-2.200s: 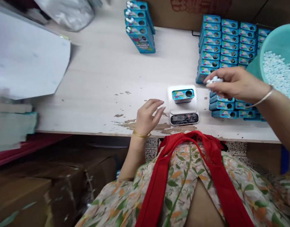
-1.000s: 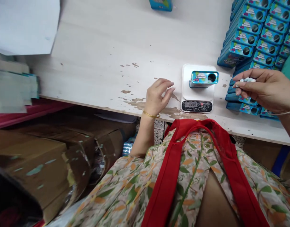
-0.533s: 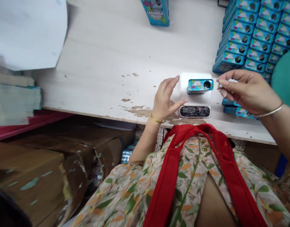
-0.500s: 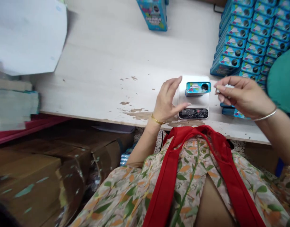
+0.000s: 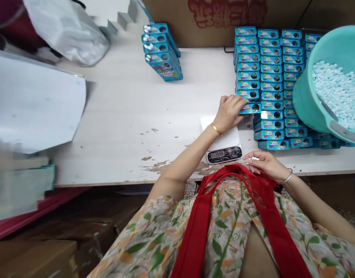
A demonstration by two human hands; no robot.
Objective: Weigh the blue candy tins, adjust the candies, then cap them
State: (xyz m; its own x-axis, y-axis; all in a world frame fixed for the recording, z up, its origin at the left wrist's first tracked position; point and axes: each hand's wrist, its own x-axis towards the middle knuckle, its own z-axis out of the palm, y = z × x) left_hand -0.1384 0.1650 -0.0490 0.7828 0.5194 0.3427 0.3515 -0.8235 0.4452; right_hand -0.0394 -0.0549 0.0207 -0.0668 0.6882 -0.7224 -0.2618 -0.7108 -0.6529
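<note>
My left hand (image 5: 230,112) reaches over the white digital scale (image 5: 228,139) and is closed on a small blue tin (image 5: 251,108) at the near end of the leftmost row of tins. The tin stands upright, with a dark round hole in its top. My hand and forearm cover part of the scale's plate; the lit display shows digits. Beside the scale's front right corner, my right hand (image 5: 264,165) is closed, its fingertips pinching small white candies (image 5: 254,158).
Rows of blue tins (image 5: 271,85) fill the right side. A turquoise bucket (image 5: 306,83) of white candies stands against them. Several more tins (image 5: 168,71), with candies on top, stand at the back. A cardboard box (image 5: 171,23) is behind; a white sheet (image 5: 35,104) lies left.
The tin that stood on the scale is gone from its visible plate. My left hand has gone from the scale's left side to the tin row. My right hand has drawn back towards the table edge.
</note>
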